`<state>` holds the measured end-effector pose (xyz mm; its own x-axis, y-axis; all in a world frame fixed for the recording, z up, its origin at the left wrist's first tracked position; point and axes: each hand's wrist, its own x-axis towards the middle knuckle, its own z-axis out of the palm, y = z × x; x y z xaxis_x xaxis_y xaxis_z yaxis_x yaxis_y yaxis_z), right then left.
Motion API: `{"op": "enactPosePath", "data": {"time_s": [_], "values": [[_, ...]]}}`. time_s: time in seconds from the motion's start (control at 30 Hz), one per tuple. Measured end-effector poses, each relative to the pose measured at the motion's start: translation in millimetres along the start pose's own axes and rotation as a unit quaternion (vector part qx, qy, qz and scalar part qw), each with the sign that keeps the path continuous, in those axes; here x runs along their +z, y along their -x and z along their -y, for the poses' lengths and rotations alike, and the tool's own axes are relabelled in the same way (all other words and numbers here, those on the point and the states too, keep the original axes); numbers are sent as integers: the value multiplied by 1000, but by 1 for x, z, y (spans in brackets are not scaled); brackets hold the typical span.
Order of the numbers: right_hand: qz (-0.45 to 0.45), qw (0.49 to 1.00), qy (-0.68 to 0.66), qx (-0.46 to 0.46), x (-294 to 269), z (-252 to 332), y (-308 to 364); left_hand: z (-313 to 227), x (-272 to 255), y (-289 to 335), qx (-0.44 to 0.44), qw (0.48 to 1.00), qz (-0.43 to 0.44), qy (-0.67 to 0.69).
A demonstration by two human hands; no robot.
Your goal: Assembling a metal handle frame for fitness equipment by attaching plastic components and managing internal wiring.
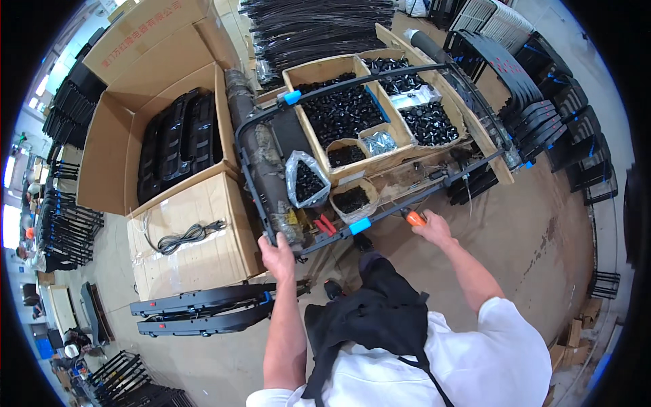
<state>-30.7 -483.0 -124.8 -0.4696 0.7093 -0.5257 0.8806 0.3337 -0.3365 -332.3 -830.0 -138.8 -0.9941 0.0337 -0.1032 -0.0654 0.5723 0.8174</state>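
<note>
A large black tubular frame [400, 205] with rounded corners and blue sleeves lies tilted across the workbench. My left hand [277, 258] is closed around its near left corner. On the near side, just below the frame's near bar, my right hand [435, 229] grips an orange-handled tool [413, 217]; the tool's tip is hard to make out. One blue sleeve [360, 226] sits on the bar between my hands. Beneath the frame are red-handled pliers [325, 224], a plastic bag of black parts [308, 184] and a small tub of dark pieces [352, 201].
A wooden tray [371, 165] holds black plastic parts and small silvery pieces. At left, an open carton [106, 159] holds black panels; a coiled black cable [183, 239] lies on a closed carton [203, 261]. Stacked black frames [536, 112] stand at right.
</note>
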Motion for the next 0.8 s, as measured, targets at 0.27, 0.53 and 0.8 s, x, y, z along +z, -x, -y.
{"op": "enactPosePath", "data": {"time_s": [0.27,0.53,0.8], "values": [[-11,993,43,-105,-4,-22,-158,-26,-26,54,-8,998,-64,-7],[19,975,2,-222,-2,-14,-217,-70,-13,145,-80,996,-46,15],[-21,956,109,-271,24,-22,-226,-33,38,137,-227,966,44,115]]}}
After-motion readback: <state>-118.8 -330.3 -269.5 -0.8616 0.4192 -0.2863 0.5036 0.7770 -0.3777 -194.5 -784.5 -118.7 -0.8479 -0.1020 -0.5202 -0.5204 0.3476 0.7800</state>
